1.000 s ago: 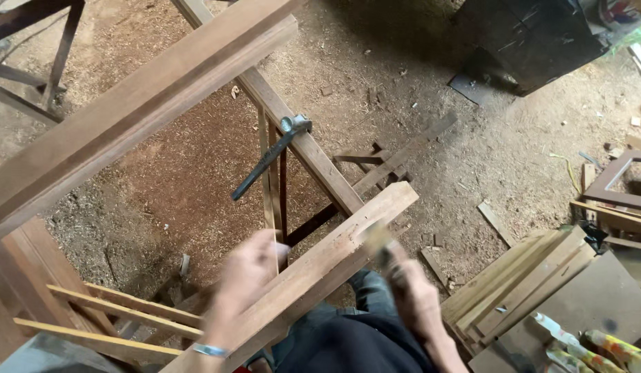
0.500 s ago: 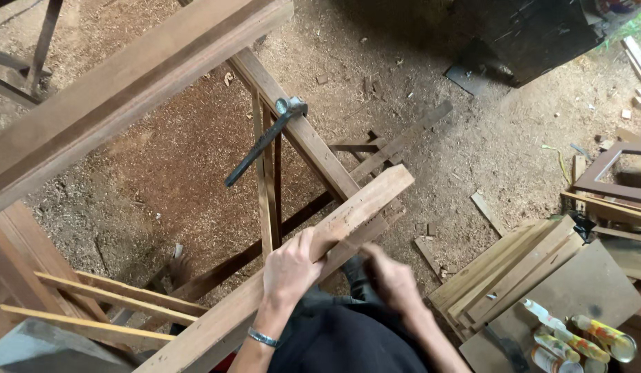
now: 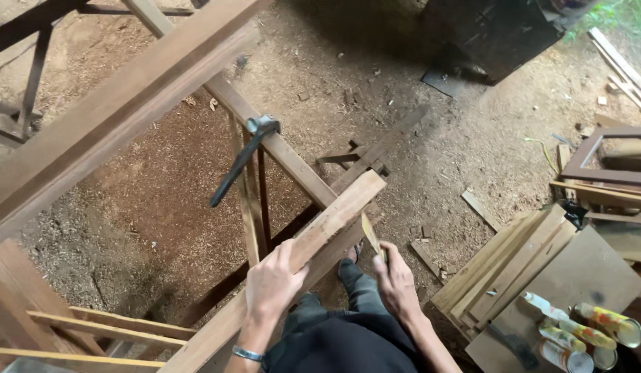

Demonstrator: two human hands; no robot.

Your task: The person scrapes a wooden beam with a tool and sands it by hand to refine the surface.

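Two hands at work — our left hand [image 3: 273, 284] grips a long plank [image 3: 313, 238] lying across the frame [image 3: 293, 162], our right hand [image 3: 397, 287] pinches a thin strip [image 3: 371, 236] against its edge — hammer [image 3: 241, 160] nearby.

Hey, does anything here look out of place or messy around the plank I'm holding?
A hammer lies on a slanted wooden beam, its handle hanging past the edge. Sawdust and wood scraps cover the dirt floor.
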